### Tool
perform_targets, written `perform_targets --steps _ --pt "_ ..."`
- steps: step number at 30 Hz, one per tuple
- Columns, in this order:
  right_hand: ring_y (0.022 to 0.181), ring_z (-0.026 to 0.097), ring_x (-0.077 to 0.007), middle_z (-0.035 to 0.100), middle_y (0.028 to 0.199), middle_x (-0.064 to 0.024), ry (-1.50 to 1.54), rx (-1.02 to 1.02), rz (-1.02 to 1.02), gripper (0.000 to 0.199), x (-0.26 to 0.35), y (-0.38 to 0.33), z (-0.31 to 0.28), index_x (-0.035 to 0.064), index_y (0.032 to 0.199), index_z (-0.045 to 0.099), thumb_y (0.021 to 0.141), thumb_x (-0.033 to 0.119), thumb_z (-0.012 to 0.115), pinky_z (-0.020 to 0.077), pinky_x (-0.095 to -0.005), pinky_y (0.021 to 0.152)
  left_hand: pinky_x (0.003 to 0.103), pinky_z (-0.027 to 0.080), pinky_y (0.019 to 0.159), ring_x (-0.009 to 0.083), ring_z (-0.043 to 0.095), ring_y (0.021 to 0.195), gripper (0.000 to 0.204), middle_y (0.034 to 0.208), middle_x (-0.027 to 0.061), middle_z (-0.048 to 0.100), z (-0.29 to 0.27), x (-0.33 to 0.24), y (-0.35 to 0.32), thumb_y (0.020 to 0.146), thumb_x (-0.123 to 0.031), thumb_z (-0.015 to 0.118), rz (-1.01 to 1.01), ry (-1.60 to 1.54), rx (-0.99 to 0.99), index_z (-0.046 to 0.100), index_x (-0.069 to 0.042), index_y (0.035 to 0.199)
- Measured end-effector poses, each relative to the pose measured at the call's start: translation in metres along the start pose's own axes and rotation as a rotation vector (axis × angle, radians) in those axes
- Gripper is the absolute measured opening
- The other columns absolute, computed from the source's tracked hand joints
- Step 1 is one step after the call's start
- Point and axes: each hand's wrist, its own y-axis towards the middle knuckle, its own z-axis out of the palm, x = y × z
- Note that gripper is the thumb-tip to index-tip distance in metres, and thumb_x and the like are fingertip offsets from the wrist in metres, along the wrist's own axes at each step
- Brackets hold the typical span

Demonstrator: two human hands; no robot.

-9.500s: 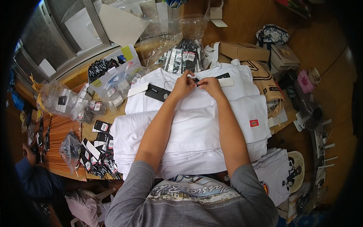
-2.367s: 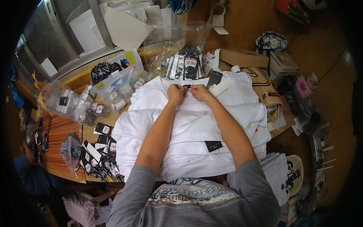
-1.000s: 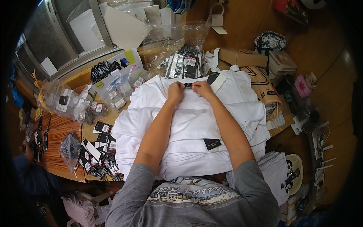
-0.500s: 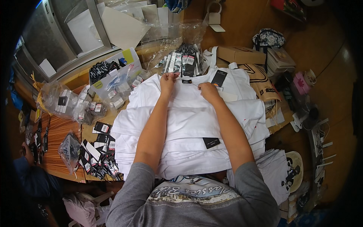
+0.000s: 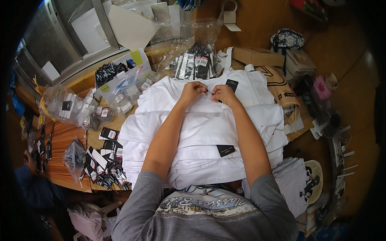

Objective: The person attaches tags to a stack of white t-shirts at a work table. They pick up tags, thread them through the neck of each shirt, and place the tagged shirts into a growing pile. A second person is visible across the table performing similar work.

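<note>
White shirt point(image 5: 207, 107) lies flat under both of a worker's hands, neckline away from the wearer, with folded white garments point(image 5: 201, 160) on its near side. Well to the shirt's left, a co-worker's dark blue sleeve point(image 5: 26, 180) shows at the rim of the view. Nearer the shirt on that side are clear plastic bags point(image 5: 66, 105) of packed tags, a small clear bag point(image 5: 75, 156) with dark contents, and a bare strip of worktop point(image 5: 93, 140) next to a heap of loose black-and-white tags point(image 5: 106, 158). Off the shirt's far left corner stands an open carton point(image 5: 138, 58) of black pieces; just past its neckline sits a bunch of tags point(image 5: 197, 64) in clear plastic. Over the shirt, just below its collar, the left hand point(image 5: 194, 92) pinches a thin dark cord point(image 5: 208, 92). Close beside it, also over the shirt, the right hand point(image 5: 223, 95) has its fingertips closed on the cord's other end. Toward the shirt's near side, a black card point(image 5: 226, 150) lies on the folds. A black hang tag point(image 5: 232, 84) rests on the shirt just beyond the right hand. Off the shirt's right side are a brown cardboard box point(image 5: 259, 57), a printed brown paper bag point(image 5: 284, 90) and, farther out, a pink container point(image 5: 321, 86).
</note>
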Motion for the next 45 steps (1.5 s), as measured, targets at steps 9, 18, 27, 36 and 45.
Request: perform_targets --steps 9,18,27,36,45 --pt "0.057 0.057 -0.0130 0.059 0.067 -0.0086 -0.005 -0.041 -0.016 0.019 0.000 0.000 0.001 -0.0060 0.080 0.058 0.061 -0.009 0.060 0.0460 -0.0215 0.054 0.021 0.042 0.057 0.0077 0.050 0.061 0.013 0.066 0.0037 0.056 0.006 -0.003 -0.006 0.071 0.003 0.055 0.131 0.264 0.023 0.056 0.003 0.084" --pt "0.058 0.056 -0.0114 0.059 0.064 -0.0079 -0.040 -0.065 -0.084 0.021 -0.008 0.005 0.003 -0.0038 0.076 0.061 0.056 -0.010 0.062 0.0459 -0.0216 0.054 0.020 0.042 0.056 0.0069 0.050 0.060 0.025 0.063 0.0011 0.051 0.007 -0.003 -0.004 0.068 0.008 0.055 0.120 0.183 0.011 0.048 0.000 0.091" --pt "0.060 0.057 -0.0114 0.058 0.066 -0.0077 -0.108 -0.047 -0.102 0.022 0.000 0.000 0.009 -0.0039 0.078 0.056 0.058 -0.012 0.058 0.0465 -0.0217 0.056 0.021 0.042 0.052 0.0081 0.051 0.056 0.032 0.061 0.0029 0.054 0.006 -0.004 -0.005 0.065 0.006 0.061 0.065 0.220 0.044 0.048 -0.002 0.093" --pt "0.057 0.053 -0.0098 0.055 0.061 -0.0060 -0.006 0.076 -0.199 0.020 0.004 -0.003 0.015 0.0001 0.073 0.047 0.059 -0.012 0.055 0.0424 -0.0217 0.051 0.022 0.044 0.064 0.0102 0.053 0.067 0.050 0.072 0.0053 0.057 -0.008 0.009 -0.003 0.063 0.007 0.064 -0.125 -0.141 0.290 0.040 -0.003 0.106" --pt "0.063 0.055 -0.0110 0.059 0.070 -0.0090 -0.319 -0.332 -0.319 0.017 -0.018 0.041 -0.053 0.0022 0.082 0.059 0.067 -0.003 0.055 0.0440 -0.0234 0.058 0.023 0.044 0.060 0.0111 0.055 0.064 0.030 0.069 0.0075 0.058 -0.020 -0.002 0.006 0.064 0.003 0.063 0.029 0.257 -0.095 0.050 -0.001 0.091"
